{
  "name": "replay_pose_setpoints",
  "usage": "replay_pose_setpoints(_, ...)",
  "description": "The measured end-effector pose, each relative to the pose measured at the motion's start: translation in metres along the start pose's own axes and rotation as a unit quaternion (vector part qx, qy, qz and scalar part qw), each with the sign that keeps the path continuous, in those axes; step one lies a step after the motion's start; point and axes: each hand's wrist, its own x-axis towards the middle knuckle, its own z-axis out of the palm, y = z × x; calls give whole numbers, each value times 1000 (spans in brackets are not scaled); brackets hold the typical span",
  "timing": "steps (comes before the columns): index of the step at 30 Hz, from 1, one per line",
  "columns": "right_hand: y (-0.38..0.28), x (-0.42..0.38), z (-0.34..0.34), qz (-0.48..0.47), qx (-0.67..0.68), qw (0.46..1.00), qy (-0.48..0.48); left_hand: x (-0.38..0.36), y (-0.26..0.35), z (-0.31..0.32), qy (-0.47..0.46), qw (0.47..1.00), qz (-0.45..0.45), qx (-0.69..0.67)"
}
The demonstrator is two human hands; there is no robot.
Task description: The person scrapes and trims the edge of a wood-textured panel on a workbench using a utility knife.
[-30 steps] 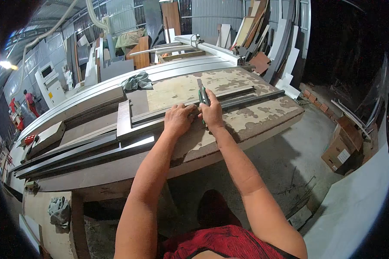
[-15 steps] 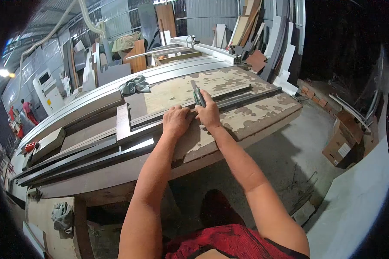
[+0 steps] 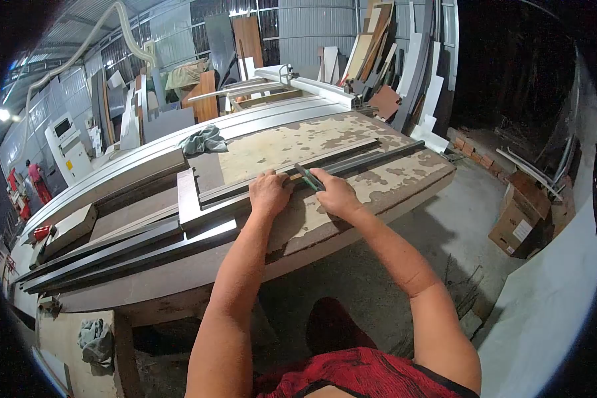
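Note:
My right hand [image 3: 340, 194] is closed around a green utility knife [image 3: 308, 178], which now lies low and slanted across a long dark metal strip [image 3: 395, 153]. Its tip points up and to the left, close to my left fingers. My left hand [image 3: 270, 194] is curled over the same strip and grips it against the worktable [image 3: 391, 179]. A small yellowish spot shows between the two hands, too small to name. Left of my left hand, a pale flat piece [image 3: 188, 193] lies across the strips.
More dark strips [image 3: 113, 255] extend to the left. A grey cloth [image 3: 203, 140] rests behind, near a silver rail [image 3: 265, 116]. At lower left is another cloth [image 3: 95, 341]. A cardboard box [image 3: 514, 222] stands on the floor at right. Another person [image 3: 38, 182] is far left.
My right hand has turned and moved slightly right, bringing the knife from pointing upward down to a slant over the strip. My left hand stays in place on it.

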Motion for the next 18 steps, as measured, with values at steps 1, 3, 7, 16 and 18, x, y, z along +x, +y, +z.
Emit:
replay_pose_setpoints(1,0,0,1,-8,-4,1000,-4,0,-1,1,11,1000,3,-5)
replay_pose_setpoints(3,-1,-1,2,-22,-13,1000,-13,1,-2,5,31,999,9,-15)
replay_pose_setpoints(7,-13,-5,-3,11,-67,997,-45,1,-3,7,45,999,20,-22)
replay_pose_setpoints(16,-31,3,-9,9,-117,987,-113,2,-3,6,26,999,2,-33)
replay_pose_setpoints(18,-29,5,-9,13,-89,989,-114,3,-3,7,28,999,0,-30)
